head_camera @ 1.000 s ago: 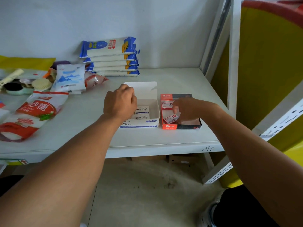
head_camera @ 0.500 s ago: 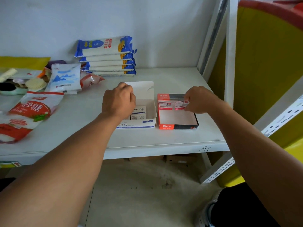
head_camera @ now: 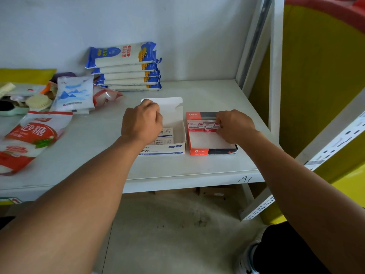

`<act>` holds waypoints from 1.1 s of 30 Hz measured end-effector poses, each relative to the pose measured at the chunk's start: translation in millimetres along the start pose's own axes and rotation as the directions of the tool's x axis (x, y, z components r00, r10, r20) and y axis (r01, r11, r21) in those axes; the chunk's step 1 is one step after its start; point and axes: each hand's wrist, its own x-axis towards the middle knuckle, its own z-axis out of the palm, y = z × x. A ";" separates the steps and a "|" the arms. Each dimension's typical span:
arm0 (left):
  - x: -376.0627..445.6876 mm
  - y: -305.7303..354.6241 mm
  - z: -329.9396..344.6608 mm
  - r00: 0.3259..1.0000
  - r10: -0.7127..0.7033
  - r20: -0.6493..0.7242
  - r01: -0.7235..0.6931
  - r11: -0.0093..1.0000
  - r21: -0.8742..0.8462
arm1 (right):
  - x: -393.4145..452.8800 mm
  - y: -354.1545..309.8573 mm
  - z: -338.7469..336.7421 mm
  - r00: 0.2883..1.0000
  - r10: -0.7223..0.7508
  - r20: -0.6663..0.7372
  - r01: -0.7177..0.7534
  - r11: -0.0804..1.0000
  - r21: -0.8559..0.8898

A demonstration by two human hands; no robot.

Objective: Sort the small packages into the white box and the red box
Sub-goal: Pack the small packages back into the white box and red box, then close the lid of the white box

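The open white box (head_camera: 178, 150) sits mid-shelf with small white packages (head_camera: 165, 133) stacked inside. My left hand (head_camera: 141, 121) hovers over its left half with fingers curled downward; what they grip is hidden. To its right stands the open red box (head_camera: 201, 152). Two small red-and-white packages (head_camera: 203, 125) lie side by side at its far end. My right hand (head_camera: 234, 125) pinches the right one of these at the box's back right corner.
A stack of blue-and-white noodle packs (head_camera: 124, 66) stands against the back wall. A sugar bag (head_camera: 31, 135), a white pouch (head_camera: 76, 93) and brushes (head_camera: 37, 101) crowd the shelf's left. A white shelf upright (head_camera: 274, 76) rises on the right. The shelf's front edge (head_camera: 187, 182) is near.
My right hand moved from the red box's near middle to its far end, setting a small red-and-white package beside the first one. My left hand stayed over the white box.
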 end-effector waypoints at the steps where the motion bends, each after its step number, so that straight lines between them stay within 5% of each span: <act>1: -0.2 0.1 0.4 1.000 0.001 0.002 -0.001 1.000 -0.002 | -1.2 -0.1 0.9 1.000 0.003 -0.016 -0.003 1.000 -0.004; 11: -3.4 -3.8 -6.1 0.998 -0.066 0.003 0.066 0.998 -0.022 | -5.6 -5.9 2.0 0.983 -0.032 -0.178 0.033 0.999 0.003; 17: -8.4 -7.6 -13.9 0.986 -0.158 0.056 0.160 0.987 -0.025 | -0.5 -37.6 -5.0 0.965 -0.102 -0.241 0.172 0.942 0.290; 20: -11.9 -7.6 -16.6 0.948 -0.277 0.157 0.289 0.955 -0.061 | 1.3 -63.2 -10.6 0.988 -0.081 -0.129 0.130 0.889 0.438; 23: -9.5 -10.5 -22.0 0.854 -0.439 0.279 0.507 0.824 -0.254 | 2.3 -85.7 -12.8 0.997 -0.055 0.057 0.011 0.812 0.584; 26: -5.6 -19.5 -29.5 0.718 -0.542 0.436 0.696 0.569 -0.439 | 0.5 -96.4 -15.8 0.994 -0.017 0.111 -0.073 0.654 0.753; 30: -9.7 -37.4 -37.8 0.634 -0.594 0.494 0.739 0.280 -0.612 | -2.7 -91.7 -19.3 0.998 0.039 0.045 -0.059 0.517 0.854; 33: -15.8 -45.7 -42.1 0.641 -0.570 0.514 0.725 0.231 -0.649 | -6.7 -85.8 -22.0 0.999 -0.015 -0.033 0.036 0.560 0.828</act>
